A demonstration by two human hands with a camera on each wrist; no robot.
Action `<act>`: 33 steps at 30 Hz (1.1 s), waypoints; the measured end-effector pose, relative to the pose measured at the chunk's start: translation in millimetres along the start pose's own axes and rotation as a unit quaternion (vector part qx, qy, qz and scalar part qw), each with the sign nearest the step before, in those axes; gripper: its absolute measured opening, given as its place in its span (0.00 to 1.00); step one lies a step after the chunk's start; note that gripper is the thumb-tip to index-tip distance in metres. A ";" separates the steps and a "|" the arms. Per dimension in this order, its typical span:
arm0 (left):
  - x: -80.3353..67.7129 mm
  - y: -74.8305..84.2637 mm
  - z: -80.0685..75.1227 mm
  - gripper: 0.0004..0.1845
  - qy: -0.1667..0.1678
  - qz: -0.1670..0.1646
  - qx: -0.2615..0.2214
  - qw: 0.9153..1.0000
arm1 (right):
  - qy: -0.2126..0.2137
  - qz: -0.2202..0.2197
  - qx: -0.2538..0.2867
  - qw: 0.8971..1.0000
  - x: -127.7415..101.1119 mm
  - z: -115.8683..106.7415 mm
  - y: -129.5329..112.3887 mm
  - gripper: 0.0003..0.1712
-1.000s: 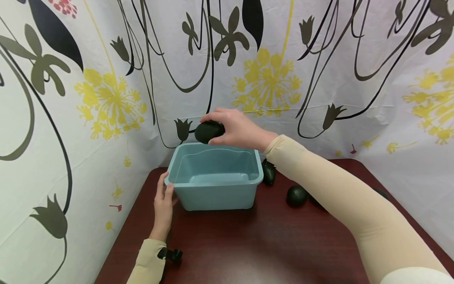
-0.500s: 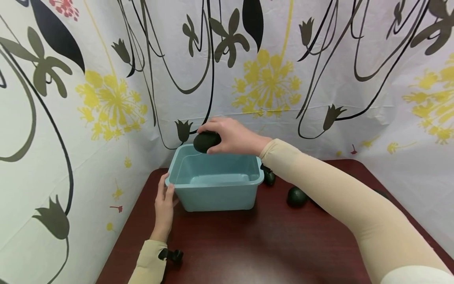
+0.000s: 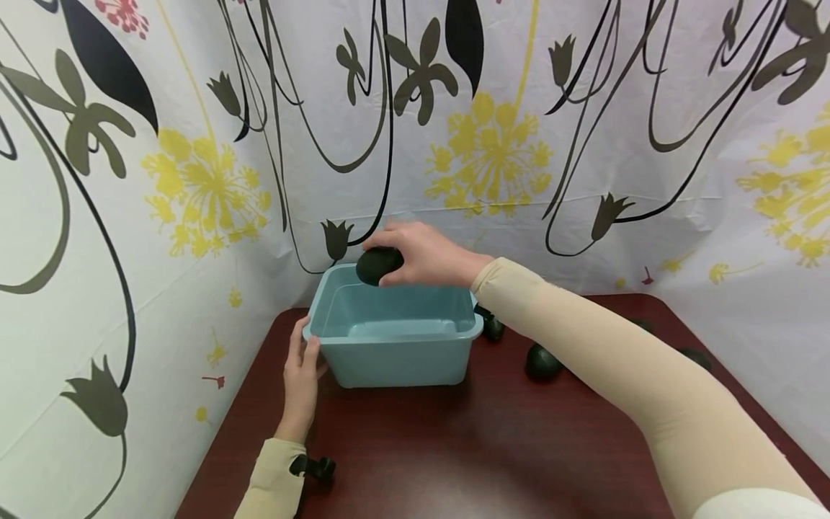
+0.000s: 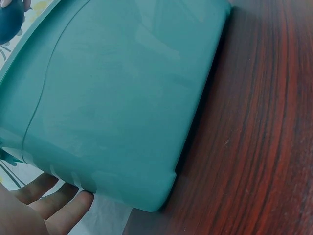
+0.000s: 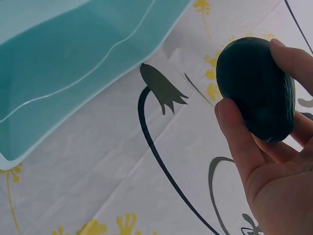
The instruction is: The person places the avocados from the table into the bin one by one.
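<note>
A person's right hand (image 3: 428,254) reaches forward over a teal plastic tub (image 3: 395,358) and holds a dark green avocado (image 3: 379,264) above the tub's far rim. The fingers (image 5: 238,142) and thumb are curled around the avocado, clamped on its sides, with the fruit sitting against the palm; the right wrist view shows it (image 5: 257,88) clearly pinched between thumb and fingertips, with the tub's rim (image 5: 98,58) to the lower left of it.

The left hand (image 3: 300,378) rests against the tub's near left corner. Its fingers (image 4: 58,208) lie straight and relaxed, slightly apart, touching the tub's outer wall (image 4: 117,107) low down near its base without curling round it.

The tub stands on a dark reddish-brown table (image 3: 467,454), close to the table's far left corner. It is open at the top, and no contents can be seen inside.

To the right of the tub, three more avocados lie on the table: one (image 3: 493,326) just beside the tub's right wall and partly hidden by the right forearm, one (image 3: 542,361) further toward the middle, and another (image 3: 695,357) near the right edge. The right arm, in a beige sleeve (image 3: 622,375), crosses in front of this area and hides part of it.

A white curtain (image 3: 194,166) printed with yellow flowers and dark stems hangs behind and on both sides of the table.
</note>
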State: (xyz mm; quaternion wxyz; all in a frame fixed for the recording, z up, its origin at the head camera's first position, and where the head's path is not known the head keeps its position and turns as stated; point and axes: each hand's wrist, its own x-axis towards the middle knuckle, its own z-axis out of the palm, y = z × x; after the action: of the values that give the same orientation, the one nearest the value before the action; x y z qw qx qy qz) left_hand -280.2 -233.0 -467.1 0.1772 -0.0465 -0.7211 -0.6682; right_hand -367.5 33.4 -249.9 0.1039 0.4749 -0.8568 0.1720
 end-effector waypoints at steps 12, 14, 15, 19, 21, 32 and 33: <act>3.3 2.8 1.6 0.28 -0.001 -0.004 0.001 1.000 | -0.037 0.003 0.016 0.999 3.9 15.1 7.6 0.34; 3.6 3.3 1.7 0.28 0.000 -0.005 0.001 1.000 | -0.042 0.006 0.017 0.999 4.1 16.7 7.9 0.34; 3.8 3.4 1.6 0.28 0.000 -0.005 0.002 1.000 | -0.045 0.006 0.017 0.999 4.1 17.4 8.0 0.34; 3.6 3.4 1.3 0.28 0.000 -0.003 -0.001 1.000 | -0.055 0.008 0.010 0.998 4.8 21.9 10.1 0.33; 3.4 3.1 1.0 0.28 0.001 -0.003 -0.002 1.000 | -0.061 0.007 0.005 0.998 5.1 24.9 11.5 0.33; 2.8 2.0 0.5 0.29 0.007 -0.009 0.001 1.000 | -0.068 0.011 -0.005 0.998 4.7 33.5 12.1 0.33; 2.6 2.2 0.2 0.28 0.006 -0.009 0.001 1.000 | -0.069 0.012 -0.005 0.998 4.6 33.6 11.5 0.34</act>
State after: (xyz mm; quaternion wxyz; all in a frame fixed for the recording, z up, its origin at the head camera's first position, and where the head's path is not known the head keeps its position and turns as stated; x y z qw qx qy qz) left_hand -282.0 -233.0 -464.2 0.1760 -0.0357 -0.7210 -0.6692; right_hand -380.3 22.2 -281.5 0.0446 0.4751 -0.8683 0.1353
